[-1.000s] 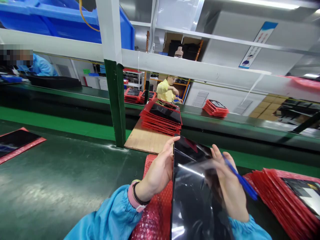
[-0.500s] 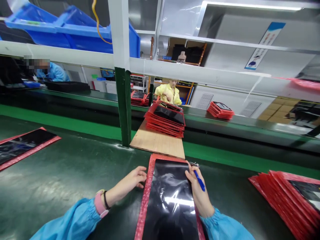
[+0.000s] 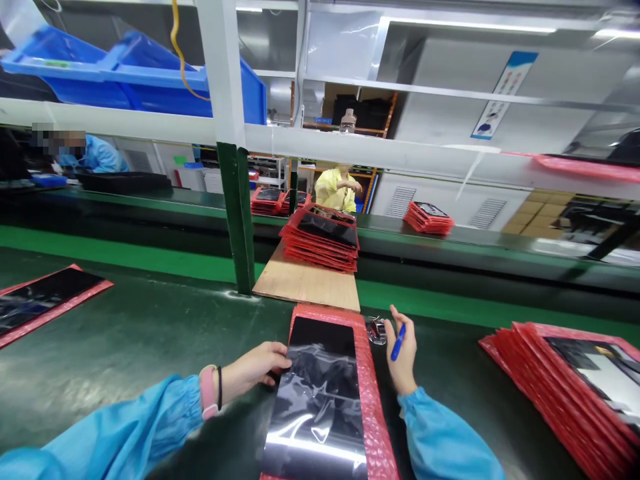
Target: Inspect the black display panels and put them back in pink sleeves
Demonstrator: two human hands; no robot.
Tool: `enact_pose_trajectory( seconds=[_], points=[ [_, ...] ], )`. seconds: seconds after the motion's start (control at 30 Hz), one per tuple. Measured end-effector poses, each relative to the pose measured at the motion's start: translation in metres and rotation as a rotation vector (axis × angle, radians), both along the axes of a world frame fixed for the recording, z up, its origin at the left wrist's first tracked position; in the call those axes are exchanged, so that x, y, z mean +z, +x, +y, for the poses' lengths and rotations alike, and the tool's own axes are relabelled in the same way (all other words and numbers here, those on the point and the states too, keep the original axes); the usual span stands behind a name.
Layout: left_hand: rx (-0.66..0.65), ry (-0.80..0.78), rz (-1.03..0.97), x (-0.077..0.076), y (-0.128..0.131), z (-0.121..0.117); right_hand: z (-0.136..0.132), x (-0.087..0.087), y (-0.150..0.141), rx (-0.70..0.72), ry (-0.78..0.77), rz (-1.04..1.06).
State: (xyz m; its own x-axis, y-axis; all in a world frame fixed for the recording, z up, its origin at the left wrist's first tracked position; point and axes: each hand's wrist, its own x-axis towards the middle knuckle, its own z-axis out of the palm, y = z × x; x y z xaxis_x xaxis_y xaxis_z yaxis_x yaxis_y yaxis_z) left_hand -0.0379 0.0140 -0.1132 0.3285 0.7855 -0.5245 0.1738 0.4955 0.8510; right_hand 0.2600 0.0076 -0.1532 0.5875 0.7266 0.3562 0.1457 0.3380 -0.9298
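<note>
A glossy black screen panel [image 3: 320,393] under clear film lies on a red bubble-wrap sheet [image 3: 373,407] in front of me. My left hand [image 3: 263,363] has its fingers closed on the panel's left edge, which reaches over the left side of the wrap. To the right, my right hand [image 3: 403,350] is raised off the panel with a blue pen [image 3: 399,343] held in its fingers. Close to that hand's fingertips, a small shiny metallic object [image 3: 376,330] lies on the dark green bench; I cannot make out its kind.
A stack of red-wrapped panels [image 3: 320,240] stands on a wooden board [image 3: 305,287] ahead. Another stack [image 3: 565,393] leans at the right, and one wrapped panel [image 3: 50,300] lies at left. A green-white post [image 3: 235,220] rises beyond the bench. Co-workers sit farther back.
The black panel has shifted left on the wrap, baring the wrap's right side. My left hand has come onto its left edge. My right hand has let go of the right edge, keeping the pen.
</note>
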Motion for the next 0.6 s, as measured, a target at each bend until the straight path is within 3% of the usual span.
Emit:
enact_pose_trajectory(
  seconds=[0.13, 0.37, 0.5, 0.6],
  points=[
    [0.057, 0.055, -0.021, -0.001, 0.009, 0.0, 0.019, -0.015, 0.035, 0.164, -0.145, 0.064],
    [0.122, 0.053, -0.281, 0.017, 0.035, -0.007, 0.029, -0.038, 0.038, 0.246, -0.205, 0.226],
    [0.089, 0.011, -0.356, 0.018, 0.037, -0.01, 0.027, -0.036, 0.038, 0.204, -0.136, 0.268],
    [0.075, 0.023, -0.375, 0.013, 0.019, -0.008, 0.015, -0.024, 0.042, 0.126, -0.04, 0.262]
  ],
)
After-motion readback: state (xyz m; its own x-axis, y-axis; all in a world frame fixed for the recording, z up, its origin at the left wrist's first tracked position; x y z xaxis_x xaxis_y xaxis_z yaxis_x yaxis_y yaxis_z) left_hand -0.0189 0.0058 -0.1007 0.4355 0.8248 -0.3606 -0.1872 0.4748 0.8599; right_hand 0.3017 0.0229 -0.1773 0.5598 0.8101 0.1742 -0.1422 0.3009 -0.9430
